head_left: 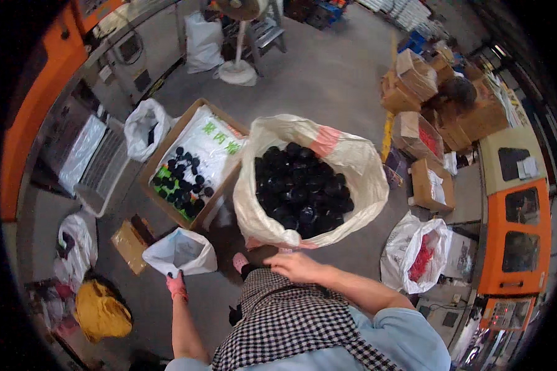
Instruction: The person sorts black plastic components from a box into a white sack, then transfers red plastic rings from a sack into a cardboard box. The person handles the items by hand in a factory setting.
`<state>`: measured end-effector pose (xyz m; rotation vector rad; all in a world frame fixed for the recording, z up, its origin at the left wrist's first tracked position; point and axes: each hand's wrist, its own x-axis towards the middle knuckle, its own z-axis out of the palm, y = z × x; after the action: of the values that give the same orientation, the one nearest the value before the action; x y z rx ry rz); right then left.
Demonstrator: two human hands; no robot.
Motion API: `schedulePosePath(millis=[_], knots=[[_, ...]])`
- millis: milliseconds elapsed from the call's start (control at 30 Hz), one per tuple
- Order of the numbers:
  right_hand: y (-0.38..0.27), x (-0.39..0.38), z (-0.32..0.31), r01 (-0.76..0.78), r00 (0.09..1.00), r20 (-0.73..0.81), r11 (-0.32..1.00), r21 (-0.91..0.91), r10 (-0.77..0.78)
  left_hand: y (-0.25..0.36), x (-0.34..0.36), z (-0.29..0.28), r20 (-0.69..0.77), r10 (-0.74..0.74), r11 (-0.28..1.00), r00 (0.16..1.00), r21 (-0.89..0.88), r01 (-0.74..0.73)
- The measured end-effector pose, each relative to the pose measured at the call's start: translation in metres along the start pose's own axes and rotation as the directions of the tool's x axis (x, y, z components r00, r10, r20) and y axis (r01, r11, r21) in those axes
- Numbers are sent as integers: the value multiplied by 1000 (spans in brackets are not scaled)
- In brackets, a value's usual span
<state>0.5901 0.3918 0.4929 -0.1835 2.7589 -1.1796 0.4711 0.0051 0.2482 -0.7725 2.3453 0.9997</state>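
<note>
My left hand (176,285), in a pinkish-red glove, pinches the near rim of a small white sack (198,263) whose mouth gapes and whose inside looks mostly bare. My bare right hand (294,266) is closed just in front of the near edge of a large cream woven sack (365,207); what its curled fingers hold, if anything, is hidden. Many round black plastic parts (300,191) fill that large sack. Left of it stands a cardboard box (156,157) with a printed white bag (213,139) inside and more small black parts (182,179) lying on top.
A white sack of red pieces (393,253) stands at the right, near an orange machine (515,238). Cardboard boxes (430,185) line the right side. A yellow bundle (102,312) lies at lower left, and a pedestal fan (240,46) stands at the back.
</note>
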Motion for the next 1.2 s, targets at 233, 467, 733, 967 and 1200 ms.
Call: schedulePosePath(millis=[233, 467, 733, 967, 1200], knots=[[114, -6, -210, -493, 652, -757, 784, -378, 45, 194, -165, 33, 484, 734, 581, 477, -82, -810], [258, 7, -303, -705, 709, 42, 709, 11, 704, 264, -215, 114, 307, 768, 590, 562, 3, -808], [359, -7, -240, -511, 856, 180, 745, 428, 484, 243, -233, 153, -52, 486, 821, 873, -316, -475], [318, -8, -210, -33, 637, -176, 254, 967, 751, 203, -234, 134, -151, 260, 578, 954, -766, -279], [327, -62, -239, 154, 369, -130, 77, 985, 920, 242, -281, 134, 44, 231, 361, 972, -931, -44]])
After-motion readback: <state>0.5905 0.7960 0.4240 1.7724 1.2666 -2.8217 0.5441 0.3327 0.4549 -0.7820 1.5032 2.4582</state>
